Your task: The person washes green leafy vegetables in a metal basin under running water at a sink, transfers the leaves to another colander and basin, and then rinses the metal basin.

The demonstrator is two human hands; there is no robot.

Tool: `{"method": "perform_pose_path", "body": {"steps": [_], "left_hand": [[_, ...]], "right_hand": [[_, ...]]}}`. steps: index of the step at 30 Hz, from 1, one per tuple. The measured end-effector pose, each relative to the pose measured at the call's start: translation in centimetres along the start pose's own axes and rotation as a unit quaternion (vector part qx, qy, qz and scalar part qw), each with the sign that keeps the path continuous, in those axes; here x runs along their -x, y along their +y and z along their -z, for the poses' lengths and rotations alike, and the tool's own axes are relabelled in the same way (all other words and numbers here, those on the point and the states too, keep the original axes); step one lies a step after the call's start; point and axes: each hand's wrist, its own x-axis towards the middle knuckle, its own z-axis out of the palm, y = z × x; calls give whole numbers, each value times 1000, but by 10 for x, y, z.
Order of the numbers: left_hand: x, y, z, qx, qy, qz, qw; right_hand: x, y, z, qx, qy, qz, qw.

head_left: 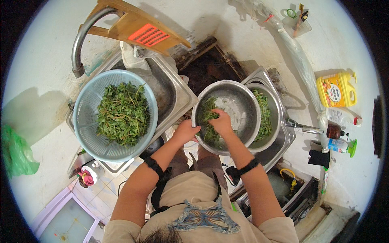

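Observation:
A stainless steel basin [243, 115] is before me, with wet leafy greens [211, 133] along its left side. My left hand [186, 132] grips its near-left rim, thumb on top and fingers underneath. Inside the basin, the fingers of my right hand [221, 121] are closed on a bunch of the greens. A second metal basin [275, 121] sits partly hidden behind the first, on the right, and holds more greens [263, 117]. To the left, a light blue plastic colander [83, 121] carries a large heap of leafy green stems [124, 114].
The colander rests over a steel sink [170, 88], beneath a curved faucet [79, 51] and a wooden grater board [121, 29]. Another sink [285, 145] with a tap [307, 128] is at right. A yellow detergent jug [334, 91] and several bottles line the right wall.

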Motion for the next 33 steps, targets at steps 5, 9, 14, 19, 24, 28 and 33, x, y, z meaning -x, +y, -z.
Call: {"method": "perform_pose_path", "body": {"steps": [5, 9, 14, 19, 24, 28, 33], "left_hand": [[4, 7, 5, -27, -14, 18, 999], [-7, -12, 4, 15, -27, 2, 1000], [-1, -5, 5, 11, -20, -10, 1000], [-8, -13, 6, 15, -29, -8, 999], [-4, -6, 6, 6, -19, -13, 1000], [-4, -10, 5, -3, -20, -9, 1000], [-6, -10, 8, -25, -29, -27, 999]], "right_hand": [[7, -47, 71, -40, -24, -50, 998], [18, -73, 114, -187, 5, -64, 980], [33, -104, 142, -262, 34, -17, 964], [49, -122, 154, -267, 70, -1, 961], [48, -93, 142, -213, 62, 20, 975], [23, -59, 99, -3, 51, -164, 985], [18, -55, 103, -34, 64, -91, 993]]}}
